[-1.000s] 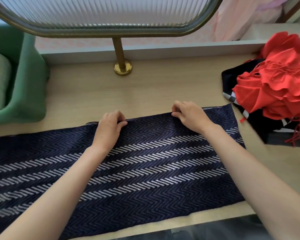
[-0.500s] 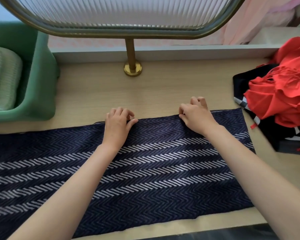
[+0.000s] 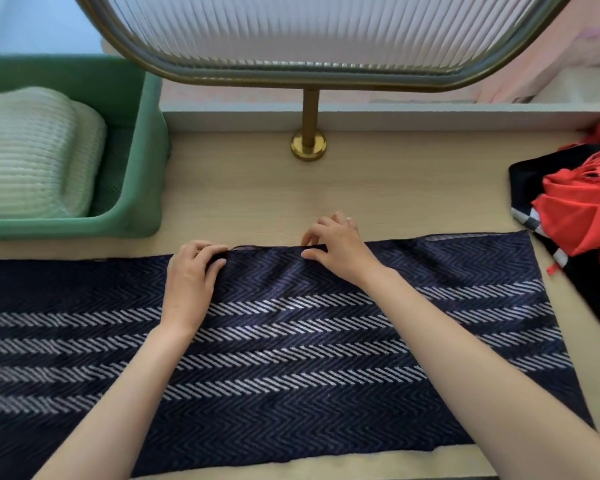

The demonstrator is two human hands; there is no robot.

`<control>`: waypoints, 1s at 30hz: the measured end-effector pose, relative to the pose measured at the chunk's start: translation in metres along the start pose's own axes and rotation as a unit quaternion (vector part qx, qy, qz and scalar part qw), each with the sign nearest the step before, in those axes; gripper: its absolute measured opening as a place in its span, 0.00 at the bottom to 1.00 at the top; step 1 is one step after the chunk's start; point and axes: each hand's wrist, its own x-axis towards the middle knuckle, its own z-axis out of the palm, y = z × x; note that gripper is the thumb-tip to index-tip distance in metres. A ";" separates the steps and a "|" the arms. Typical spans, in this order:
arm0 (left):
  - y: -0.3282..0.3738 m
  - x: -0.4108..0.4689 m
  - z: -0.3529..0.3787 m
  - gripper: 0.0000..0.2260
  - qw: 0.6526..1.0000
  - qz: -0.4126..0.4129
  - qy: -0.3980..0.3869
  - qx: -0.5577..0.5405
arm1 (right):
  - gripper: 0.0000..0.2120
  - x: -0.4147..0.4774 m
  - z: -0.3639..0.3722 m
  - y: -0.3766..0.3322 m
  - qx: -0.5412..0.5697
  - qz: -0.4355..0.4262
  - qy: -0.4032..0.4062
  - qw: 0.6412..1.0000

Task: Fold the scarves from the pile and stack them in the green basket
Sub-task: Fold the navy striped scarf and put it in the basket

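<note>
No words, labels, brands or numbers can be read on anything here. A small red scrap [image 3: 552, 269] beside the pile of scarves [image 3: 579, 216] might be a tag, but it is too small to tell.

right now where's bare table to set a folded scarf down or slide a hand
Widest bare table lies beyond the navy scarf, between the green basket and the red and black pile, broken by the brass post base. A thin strip runs along the near edge. Crowded: left hand and right hand pinch the scarf's far edge.
</note>
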 end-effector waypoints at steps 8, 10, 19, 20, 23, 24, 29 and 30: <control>-0.002 0.016 0.002 0.02 0.999 -0.034 0.037 -0.015 | 0.02 0.005 0.007 -0.008 0.019 0.003 0.018 1.000; -0.001 0.019 0.005 0.03 0.998 -0.045 0.052 0.009 | 0.03 0.005 0.007 -0.009 0.032 0.025 0.034 0.999; 0.003 0.019 0.021 0.09 0.993 -0.038 0.073 0.083 | 0.07 0.008 0.013 -0.015 -0.117 0.017 0.023 0.993; 0.007 0.013 0.021 0.10 0.993 -0.032 0.085 0.071 | 0.08 0.005 0.013 -0.014 -0.120 0.017 0.038 0.992; 0.023 -0.021 0.021 0.13 0.995 0.000 0.090 0.035 | 0.11 -0.023 0.015 -0.013 -0.092 0.033 0.094 0.991; 0.028 -0.038 0.023 0.14 0.996 0.020 0.076 0.034 | 0.13 -0.038 0.018 -0.013 -0.083 0.035 0.107 0.990; 0.030 -0.124 0.035 0.24 0.991 0.087 -0.062 0.078 | 0.27 -0.124 0.042 -0.007 -0.077 0.056 0.022 0.995; 0.026 -0.132 0.037 0.24 0.988 0.085 -0.083 0.098 | 0.28 -0.139 0.047 -0.003 -0.093 0.070 0.007 0.993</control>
